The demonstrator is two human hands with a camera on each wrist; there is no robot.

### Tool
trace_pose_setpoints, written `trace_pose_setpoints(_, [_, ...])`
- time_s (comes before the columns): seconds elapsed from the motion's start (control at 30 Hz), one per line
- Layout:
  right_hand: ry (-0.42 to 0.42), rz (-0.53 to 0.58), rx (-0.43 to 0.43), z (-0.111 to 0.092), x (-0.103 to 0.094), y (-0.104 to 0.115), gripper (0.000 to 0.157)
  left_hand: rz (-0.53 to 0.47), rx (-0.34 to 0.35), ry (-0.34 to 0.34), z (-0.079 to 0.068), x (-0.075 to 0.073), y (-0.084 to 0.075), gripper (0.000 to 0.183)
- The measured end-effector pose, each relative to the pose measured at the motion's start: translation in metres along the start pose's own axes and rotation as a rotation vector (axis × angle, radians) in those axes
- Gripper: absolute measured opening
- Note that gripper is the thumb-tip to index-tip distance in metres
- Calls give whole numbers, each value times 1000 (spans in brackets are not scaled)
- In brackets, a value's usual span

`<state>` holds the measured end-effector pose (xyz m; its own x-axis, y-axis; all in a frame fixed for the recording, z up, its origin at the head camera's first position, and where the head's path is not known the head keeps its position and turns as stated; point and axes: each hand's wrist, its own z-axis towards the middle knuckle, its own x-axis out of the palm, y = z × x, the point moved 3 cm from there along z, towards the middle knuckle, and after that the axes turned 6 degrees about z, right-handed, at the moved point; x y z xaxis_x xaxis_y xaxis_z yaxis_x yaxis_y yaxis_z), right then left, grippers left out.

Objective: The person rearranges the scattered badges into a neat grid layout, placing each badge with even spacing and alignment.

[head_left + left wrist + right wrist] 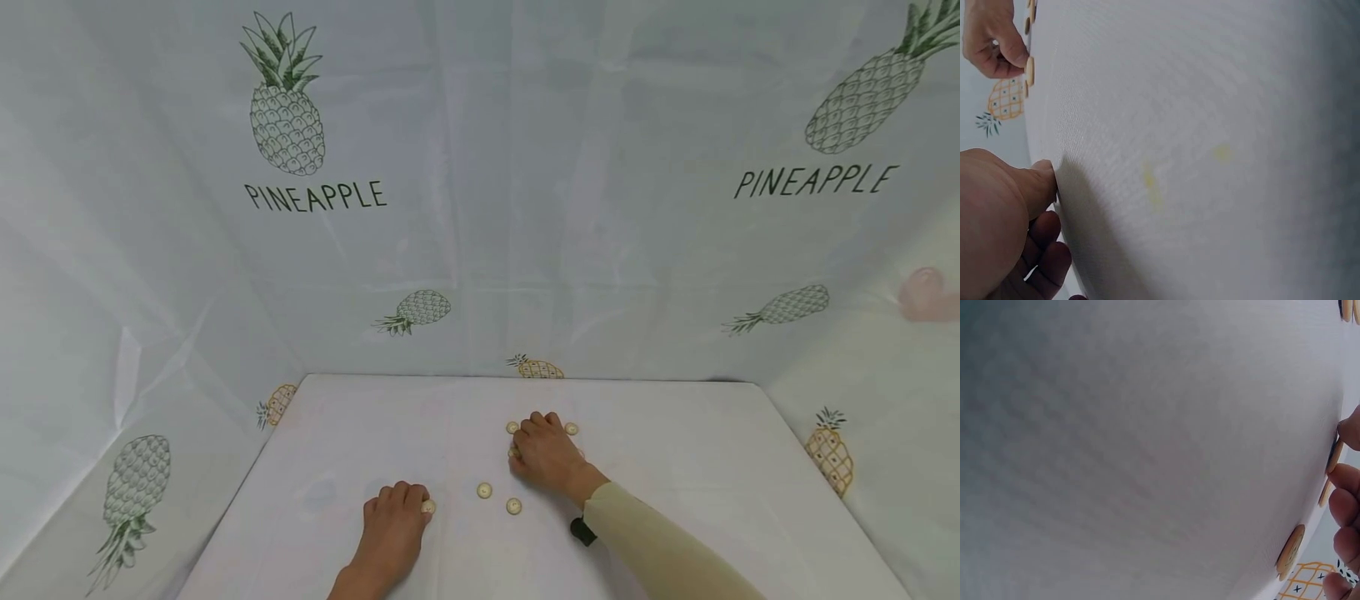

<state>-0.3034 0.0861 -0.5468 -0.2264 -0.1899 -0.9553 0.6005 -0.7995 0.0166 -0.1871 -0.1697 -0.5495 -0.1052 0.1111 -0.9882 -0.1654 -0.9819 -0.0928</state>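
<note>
My left hand (392,529) is low on the white table, fingers curled, with a pale round wooden button (428,506) at its thumb and index fingertips. In the left wrist view the left thumb (1040,181) comes down at the table surface, and that button is hidden. Farther back, my right hand (549,452) reaches over a group of buttons. Its thumb and index finger pinch the edges of one button (1335,455), which lies low at the table. Close by are a button (512,427) beyond the knuckles and another (572,428) to their right.
Two more buttons, one (484,490) and another (513,506), lie on the table between the hands. A black wrist device (583,531) is below the right sleeve (660,546). A pineapple-printed cloth (525,208) hangs behind the table's back edge.
</note>
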Motion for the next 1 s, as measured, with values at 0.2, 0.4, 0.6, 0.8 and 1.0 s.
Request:
trace_pose_setpoints(0.2, [-19,-8,12,-1,0,-1,25,3,9,-12,0,-1,-1,23])
trace_pose_setpoints(0.4, [-21,-16,7,-1,-1,0,26,1,7,-13,0,0,-1,23])
trace_pose_setpoints(0.6, [-18,-22,5,-1,-3,0,26,-6,11,-13,0,-1,0,22])
trace_pose_setpoints(0.8, [-22,-40,-10,-4,-3,0,28,-14,16,-12,0,0,0,22])
trace_pose_setpoints(1.0, [-44,-57,-32,-6,-5,0,27,0,22,-14,0,2,1,22])
